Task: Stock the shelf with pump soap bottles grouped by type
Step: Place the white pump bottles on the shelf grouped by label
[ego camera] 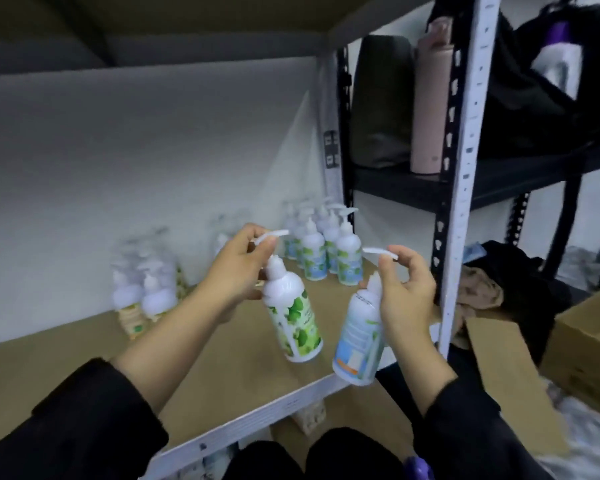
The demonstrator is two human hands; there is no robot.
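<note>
A: Entry, head view. Left hand (238, 271)?

B: Fingers curled round the pump neck of a green-leaf bottle (293, 318). The bottle hangs tilted, base toward the viewer, above the brown shelf board (66, 368). Not touching the board as far as I can tell.

A: Right hand (404, 299)?

B: Pinching the pump head of a blue-label bottle (359, 336). That bottle also tilts, its base out over the white front edge (257, 422) of the shelf. The two held bottles are near each other, not touching.

A: Stock already on the shelf?

B: Back right corner: a tight group of bottles (329, 252) with blue-and-green labels, upright, pumps on. Left of centre, against the wall: a second group (146, 292), blurred, with pale yellowish labels. The two groups stand well apart, bare board between them.

A: Surroundings?

B: White slotted upright (465, 174) at the shelf's right corner. Beyond it a black rack carrying a pink flask (430, 105) and a dark bag (381, 102). Lower right, open cardboard boxes (589, 344) and dark cloth (520, 282). Both forearms in black sleeves (70, 431).

A: Print on the labels?

B: Too blurred to read.
</note>
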